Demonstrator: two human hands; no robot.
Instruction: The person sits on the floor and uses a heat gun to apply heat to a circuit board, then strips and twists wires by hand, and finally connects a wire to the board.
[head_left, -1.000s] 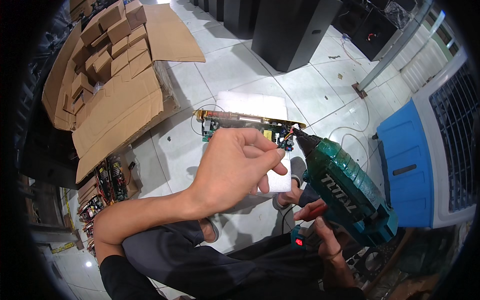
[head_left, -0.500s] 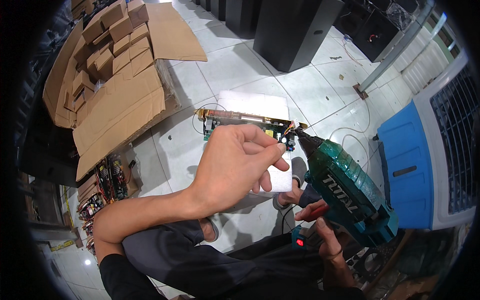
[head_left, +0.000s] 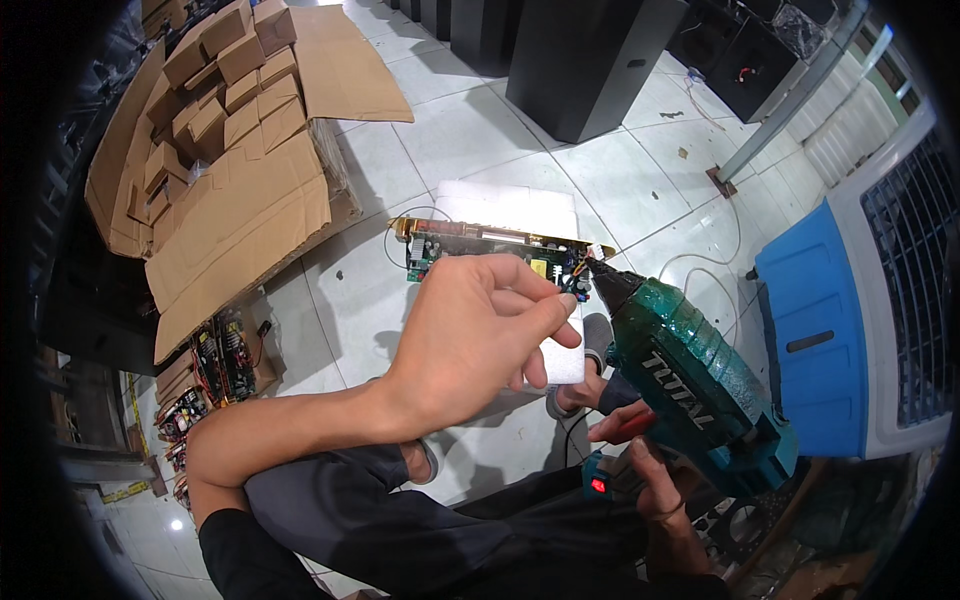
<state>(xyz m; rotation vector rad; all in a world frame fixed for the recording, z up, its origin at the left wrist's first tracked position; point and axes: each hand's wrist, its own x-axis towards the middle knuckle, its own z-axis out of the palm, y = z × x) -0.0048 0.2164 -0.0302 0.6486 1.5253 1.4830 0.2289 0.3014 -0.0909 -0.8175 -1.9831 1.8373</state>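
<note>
A green circuit board (head_left: pixel 470 245) lies on a white foam slab (head_left: pixel 510 205) on the tiled floor. My left hand (head_left: pixel 470 335) hovers over the board's near side, thumb and forefinger pinched on small wires at its right end. My right hand (head_left: pixel 650 480) grips the handle of a translucent green glue gun (head_left: pixel 690 375), one finger on its red trigger. The gun's dark nozzle touches the board's right end, right by my left fingertips. My hand hides part of the board.
Open cardboard cartons (head_left: pixel 230 110) holding several small boxes lie at the left. More circuit boards (head_left: pixel 220 360) are stacked lower left. Black cabinets (head_left: pixel 590 50) stand behind. A blue and white air cooler (head_left: pixel 850 300) stands at the right. A white cable (head_left: pixel 700 250) trails on the floor.
My left hand has shifted slightly right, closing its pinch at the board's right end. The glue gun stays at the same spot.
</note>
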